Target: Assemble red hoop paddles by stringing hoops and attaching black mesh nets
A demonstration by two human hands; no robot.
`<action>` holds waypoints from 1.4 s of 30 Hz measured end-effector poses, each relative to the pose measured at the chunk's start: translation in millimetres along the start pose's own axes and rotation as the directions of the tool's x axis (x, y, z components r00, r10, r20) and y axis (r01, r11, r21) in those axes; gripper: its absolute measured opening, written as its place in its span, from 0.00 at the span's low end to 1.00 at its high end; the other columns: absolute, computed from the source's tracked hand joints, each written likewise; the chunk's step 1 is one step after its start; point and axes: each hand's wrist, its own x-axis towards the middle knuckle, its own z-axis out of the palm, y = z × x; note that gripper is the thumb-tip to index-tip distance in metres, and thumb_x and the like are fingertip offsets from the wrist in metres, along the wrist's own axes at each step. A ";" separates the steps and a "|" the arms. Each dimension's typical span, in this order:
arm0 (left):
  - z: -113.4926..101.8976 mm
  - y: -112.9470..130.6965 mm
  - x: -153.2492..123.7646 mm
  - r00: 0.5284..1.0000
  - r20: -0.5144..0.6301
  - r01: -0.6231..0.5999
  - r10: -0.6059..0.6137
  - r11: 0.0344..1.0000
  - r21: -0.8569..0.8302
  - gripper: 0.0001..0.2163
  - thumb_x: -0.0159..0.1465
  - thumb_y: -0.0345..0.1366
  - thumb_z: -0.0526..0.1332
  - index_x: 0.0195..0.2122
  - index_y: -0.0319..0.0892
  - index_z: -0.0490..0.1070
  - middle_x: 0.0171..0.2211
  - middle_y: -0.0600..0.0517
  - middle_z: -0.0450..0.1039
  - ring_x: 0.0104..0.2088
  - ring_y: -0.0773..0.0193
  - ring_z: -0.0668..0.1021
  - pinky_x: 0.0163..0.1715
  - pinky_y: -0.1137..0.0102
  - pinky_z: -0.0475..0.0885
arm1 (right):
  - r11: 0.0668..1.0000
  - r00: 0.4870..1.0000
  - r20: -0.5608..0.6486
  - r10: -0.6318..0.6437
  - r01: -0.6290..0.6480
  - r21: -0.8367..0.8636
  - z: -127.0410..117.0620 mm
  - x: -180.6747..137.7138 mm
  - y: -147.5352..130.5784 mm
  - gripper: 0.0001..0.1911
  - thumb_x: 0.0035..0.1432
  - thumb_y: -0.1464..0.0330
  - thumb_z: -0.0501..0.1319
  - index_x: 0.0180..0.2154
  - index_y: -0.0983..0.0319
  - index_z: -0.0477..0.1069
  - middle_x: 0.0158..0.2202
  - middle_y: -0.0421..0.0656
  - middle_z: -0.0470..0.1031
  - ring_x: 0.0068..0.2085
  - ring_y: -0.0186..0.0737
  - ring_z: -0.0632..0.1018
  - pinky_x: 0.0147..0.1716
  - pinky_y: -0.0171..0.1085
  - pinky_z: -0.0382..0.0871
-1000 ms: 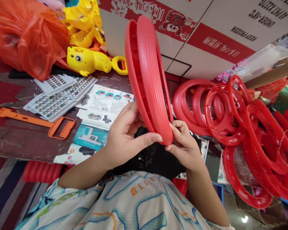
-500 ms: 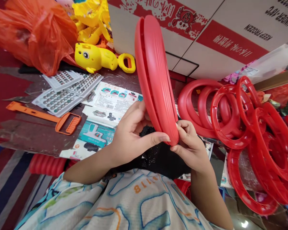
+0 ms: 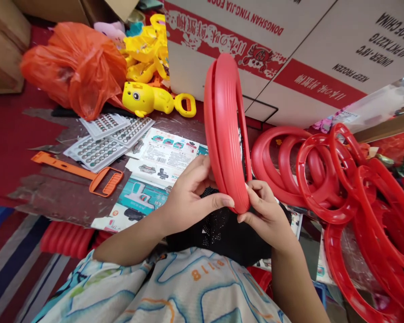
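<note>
A red plastic ring (image 3: 227,134) stands almost upright in front of me, its outer side ribbed and a gap running between its two halves. My left hand (image 3: 202,193) is closed on its lower left edge, thumb laid across the front and the other fingers behind. At the lower right edge, my right hand (image 3: 264,208) pinches the ring between thumb and fingers. More red rings (image 3: 279,166) lie to the right of my hands, some with smooth outer faces and some showing hollow inner sides.
A white carton (image 3: 215,27) rises behind the ring. To the left lie an orange handled strip (image 3: 77,172), trays of small round metal pieces (image 3: 97,150), a yellow toy animal (image 3: 148,98) and an orange plastic bag (image 3: 77,67). Flattened printed cardboard (image 3: 138,193) covers part of the table.
My view has shifted, so the surroundings sit lower and farther right. The ring has turned slightly, showing more of its central opening. Both hands keep hold of it.
</note>
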 end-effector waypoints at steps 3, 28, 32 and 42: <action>-3.8 1.9 0.5 0.999 0.032 0.038 -0.038 0.999 0.023 0.14 0.61 0.35 0.67 0.49 0.45 0.74 0.44 0.49 0.66 0.42 0.64 0.76 0.44 0.73 0.78 | 0.997 1.000 0.016 -0.020 0.021 -0.080 1.9 1.3 1.1 0.38 0.65 0.60 0.60 0.70 0.48 0.46 0.46 0.46 0.62 0.48 0.40 0.70 0.50 0.40 0.73; -29.1 -15.4 23.6 0.797 -0.533 0.344 -0.285 0.939 0.012 0.09 0.51 0.35 0.70 0.28 0.38 0.72 0.23 0.57 0.72 0.23 0.73 0.71 0.24 0.78 0.68 | 0.837 0.988 -0.117 -0.100 0.020 -0.547 41.6 10.6 -6.8 0.31 0.60 0.58 0.65 0.60 0.66 0.66 0.49 0.55 0.72 0.51 0.51 0.72 0.53 0.53 0.69; -35.2 -16.2 30.3 0.767 -0.564 0.319 -0.305 0.945 -0.077 0.08 0.51 0.36 0.69 0.25 0.39 0.72 0.22 0.57 0.72 0.22 0.73 0.73 0.24 0.79 0.70 | 0.773 0.947 -0.232 -0.222 0.026 -0.634 39.7 4.2 -3.8 0.23 0.64 0.66 0.61 0.58 0.68 0.67 0.45 0.50 0.76 0.49 0.46 0.73 0.58 0.50 0.66; -31.6 -21.3 29.7 0.774 -0.539 0.315 -0.333 0.940 -0.129 0.08 0.54 0.37 0.69 0.26 0.38 0.74 0.25 0.54 0.74 0.25 0.72 0.74 0.28 0.77 0.73 | 0.641 0.911 -0.068 -0.406 0.231 -0.732 18.8 15.2 3.2 0.16 0.64 0.70 0.61 0.51 0.72 0.71 0.40 0.48 0.80 0.42 0.41 0.77 0.45 0.42 0.74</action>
